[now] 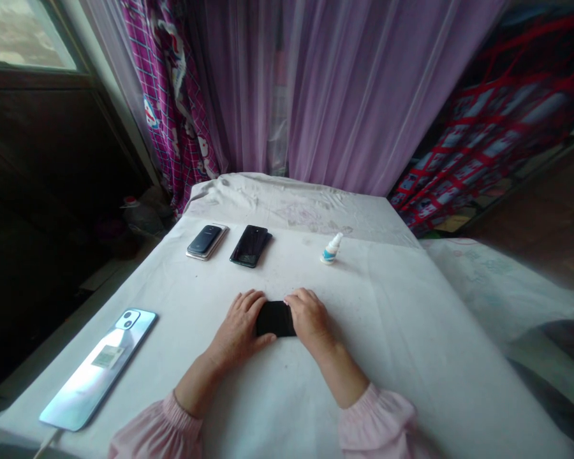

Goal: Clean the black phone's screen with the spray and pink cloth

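A black smartphone (pixel 276 319) lies sideways on the white-covered table, dark face up. My left hand (pixel 239 326) grips its left end, thumb along the near edge and fingers at the far edge. Around the right end, my right hand (pixel 312 319) is closed with its fingers curled; its thumb is partly hidden. Beyond the hands stands a small white squeeze bottle (pixel 331 250) with a blue label and pointed cap. To the far left are two stacks of phones: dark phones (pixel 249 246) and a dark phone on a lighter one (pixel 205 240).
A large light-blue phone (pixel 100 370) lies back up at the left, with a white cable (pixel 46 442) at its lower end. The tablecloth (pixel 387 306) reaches purple curtains (pixel 354 95) behind. A plastic bottle (pixel 141 213) stands on the floor at left.
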`<state>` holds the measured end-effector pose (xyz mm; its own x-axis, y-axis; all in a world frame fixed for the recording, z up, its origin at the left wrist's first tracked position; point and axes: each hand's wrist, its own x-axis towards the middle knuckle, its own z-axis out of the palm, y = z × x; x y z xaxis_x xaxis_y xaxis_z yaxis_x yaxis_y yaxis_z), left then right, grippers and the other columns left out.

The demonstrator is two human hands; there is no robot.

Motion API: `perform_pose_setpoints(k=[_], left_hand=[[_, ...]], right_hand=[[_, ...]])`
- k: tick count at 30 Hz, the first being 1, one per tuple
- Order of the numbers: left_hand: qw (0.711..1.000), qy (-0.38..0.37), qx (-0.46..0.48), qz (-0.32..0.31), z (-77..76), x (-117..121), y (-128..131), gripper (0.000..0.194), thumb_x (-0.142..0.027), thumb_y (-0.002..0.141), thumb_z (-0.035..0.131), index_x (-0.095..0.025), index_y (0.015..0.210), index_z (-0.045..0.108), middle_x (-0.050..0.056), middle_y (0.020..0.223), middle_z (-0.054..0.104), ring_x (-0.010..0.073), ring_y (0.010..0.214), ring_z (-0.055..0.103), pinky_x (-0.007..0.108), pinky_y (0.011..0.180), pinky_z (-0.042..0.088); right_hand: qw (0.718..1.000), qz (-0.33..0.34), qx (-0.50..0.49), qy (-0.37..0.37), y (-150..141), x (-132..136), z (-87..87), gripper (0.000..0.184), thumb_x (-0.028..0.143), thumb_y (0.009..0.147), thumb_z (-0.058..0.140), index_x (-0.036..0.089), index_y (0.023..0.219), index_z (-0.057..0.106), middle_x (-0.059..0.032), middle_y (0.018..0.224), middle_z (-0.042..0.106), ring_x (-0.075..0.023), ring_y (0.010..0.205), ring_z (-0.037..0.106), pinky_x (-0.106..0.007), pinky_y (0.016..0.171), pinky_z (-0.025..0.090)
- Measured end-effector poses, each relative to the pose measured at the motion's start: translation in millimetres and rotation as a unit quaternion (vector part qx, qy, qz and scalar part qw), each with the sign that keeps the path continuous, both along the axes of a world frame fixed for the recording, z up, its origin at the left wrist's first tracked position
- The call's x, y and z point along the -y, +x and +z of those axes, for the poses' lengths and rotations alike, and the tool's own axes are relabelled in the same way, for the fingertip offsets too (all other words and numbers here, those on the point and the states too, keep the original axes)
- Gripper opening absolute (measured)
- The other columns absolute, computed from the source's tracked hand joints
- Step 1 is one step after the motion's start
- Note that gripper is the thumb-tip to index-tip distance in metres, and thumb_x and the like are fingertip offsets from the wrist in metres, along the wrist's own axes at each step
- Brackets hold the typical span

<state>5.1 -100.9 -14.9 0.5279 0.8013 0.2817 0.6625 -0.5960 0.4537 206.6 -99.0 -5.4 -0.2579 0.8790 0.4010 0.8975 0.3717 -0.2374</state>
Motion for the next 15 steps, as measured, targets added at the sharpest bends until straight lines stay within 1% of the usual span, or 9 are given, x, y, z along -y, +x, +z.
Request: perform_pose_setpoints(k=[4, 6, 8, 13, 15], left_hand=[[1.0, 0.008, -0.01, 0.005, -3.8, 0, 3, 0.073, -0.066, 0.079, 0.06, -0.018, 0.133, 0.047, 0.018, 0.137, 0.05, 0.0372, 0.133, 0.04, 0.06, 0.11, 0.027], [1.0, 0.011, -0.012, 0.01, -5.0, 0, 3, 0.074, -0.067, 0.079, 0.06, -0.017, 0.132, 0.047, 0.019, 0.138, 0.049, 0.0372, 0.133, 0.039, 0.059, 0.11, 0.028], [1.0, 0.012, -0.013, 0.013, -5.1, 0, 3, 0.075, -0.067, 0.078, 0.061, -0.016, 0.131, 0.047, 0.02, 0.138, 0.049, 0.0371, 0.134, 0.039, 0.059, 0.111, 0.028], [1.0, 0.004, -0.023, 0.015, -2.4, 1, 4, 0.073, -0.063, 0.08, 0.061, -0.013, 0.132, 0.046, 0.02, 0.139, 0.049, 0.0373, 0.134, 0.039, 0.061, 0.11, 0.028], [1.0, 0.003, -0.026, 0.015, -1.6, 1, 5, 0.073, -0.062, 0.08, 0.063, -0.014, 0.132, 0.046, 0.019, 0.139, 0.049, 0.0371, 0.134, 0.039, 0.061, 0.11, 0.027]], right_hand=[[1.0, 0.021, 0.008, -0.01, -19, -1, 2.9, 0.018, 0.009, 0.088, 0.056, 0.023, 0.085, 0.068, -0.0048, 0.087, 0.065, -0.0207, 0.082, 0.057, -0.031, 0.073, 0.047], [0.999, 0.031, 0.0, -0.013, -20, 0, 3.0, 0.017, 0.01, 0.088, 0.056, 0.022, 0.087, 0.068, -0.0045, 0.087, 0.066, -0.0203, 0.082, 0.057, -0.03, 0.074, 0.047], [0.999, 0.029, -0.013, -0.012, -11, 1, 1.5, 0.019, 0.008, 0.088, 0.056, 0.022, 0.089, 0.069, -0.0043, 0.088, 0.066, -0.0197, 0.082, 0.057, -0.03, 0.074, 0.046], [1.0, -0.016, -0.019, 0.015, 36, 3, -5.0, 0.024, 0.005, 0.088, 0.052, 0.02, 0.09, 0.07, -0.0057, 0.086, 0.066, -0.0201, 0.081, 0.057, -0.031, 0.074, 0.047], [0.999, -0.031, -0.012, 0.019, 44, 3, -5.3, 0.024, 0.005, 0.089, 0.051, 0.02, 0.088, 0.07, -0.0061, 0.085, 0.066, -0.0206, 0.08, 0.056, -0.031, 0.073, 0.046]])
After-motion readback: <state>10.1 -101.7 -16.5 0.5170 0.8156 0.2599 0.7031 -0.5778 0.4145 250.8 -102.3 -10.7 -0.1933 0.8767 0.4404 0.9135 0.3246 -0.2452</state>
